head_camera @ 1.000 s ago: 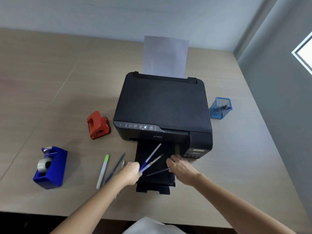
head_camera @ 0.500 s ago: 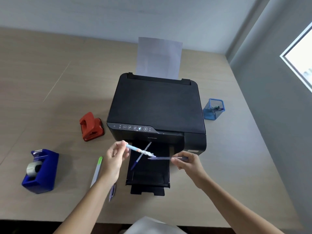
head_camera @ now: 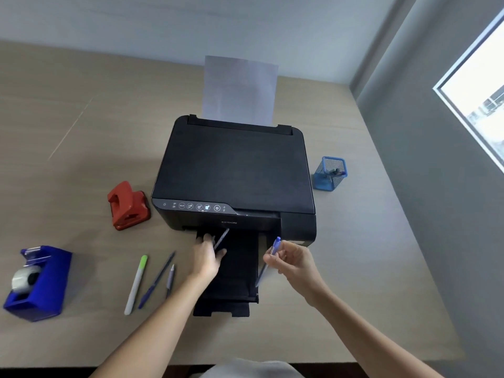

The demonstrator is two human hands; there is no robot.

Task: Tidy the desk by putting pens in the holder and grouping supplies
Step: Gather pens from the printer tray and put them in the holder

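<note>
My right hand (head_camera: 293, 261) now pinches the blue pen (head_camera: 268, 259) alone; my left hand (head_camera: 208, 256) has dropped back, gripping another pen (head_camera: 222, 237); holder (head_camera: 330, 173) next.

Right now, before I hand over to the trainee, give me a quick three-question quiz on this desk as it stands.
1. True or false: the right hand holds a blue-capped pen.
2. Which side of the printer is the blue mesh holder on? A) the person's left B) the person's right C) in front, on the output tray
3. How many pens or markers lie loose on the desk between the tape dispenser and the output tray?

Key
1. True. The left hand is at the tray, on a clear pen.
2. B
3. Three: a green-tipped marker, a dark blue pen and a short grey pen.
</note>
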